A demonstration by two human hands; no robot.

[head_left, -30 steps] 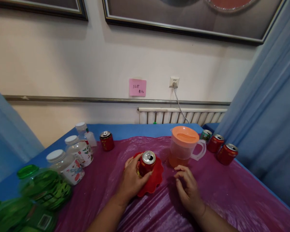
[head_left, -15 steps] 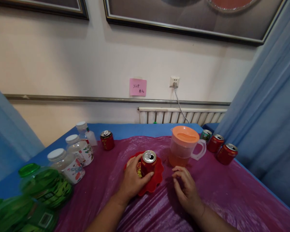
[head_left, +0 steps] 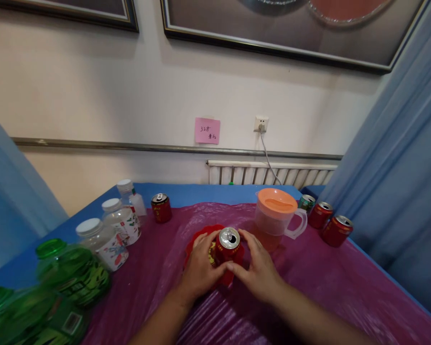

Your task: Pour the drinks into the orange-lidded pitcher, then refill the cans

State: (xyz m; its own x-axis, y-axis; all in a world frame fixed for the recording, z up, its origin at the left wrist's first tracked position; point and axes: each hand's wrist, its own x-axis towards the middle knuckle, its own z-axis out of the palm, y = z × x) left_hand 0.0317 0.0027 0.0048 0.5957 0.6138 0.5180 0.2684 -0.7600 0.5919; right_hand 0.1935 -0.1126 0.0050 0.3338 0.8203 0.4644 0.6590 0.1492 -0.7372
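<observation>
An opened red drink can (head_left: 228, 249), its silver top facing up, is upright over a red scalloped plate (head_left: 197, 235). My left hand (head_left: 203, 263) wraps the can's left side, thumb across the front. From the right, my right hand (head_left: 258, 266) closes round the same can, its thumb meeting the left thumb. Whether the can's base rests on the plate is hidden by my hands. Just behind my right hand stands a clear pitcher (head_left: 273, 223) with an orange lid and some amber liquid low inside.
Left lie green plastic bottles (head_left: 73, 273) and white-capped clear jars (head_left: 107, 244). Another red can (head_left: 161, 208) stands behind them. More red cans (head_left: 337, 231) and a green can (head_left: 306, 202) line the right edge. Purple plastic sheeting (head_left: 147, 282) covers the blue table.
My right hand has moved left from beside the pitcher onto the can's right side. The can, still in my left hand, has shifted slightly right.
</observation>
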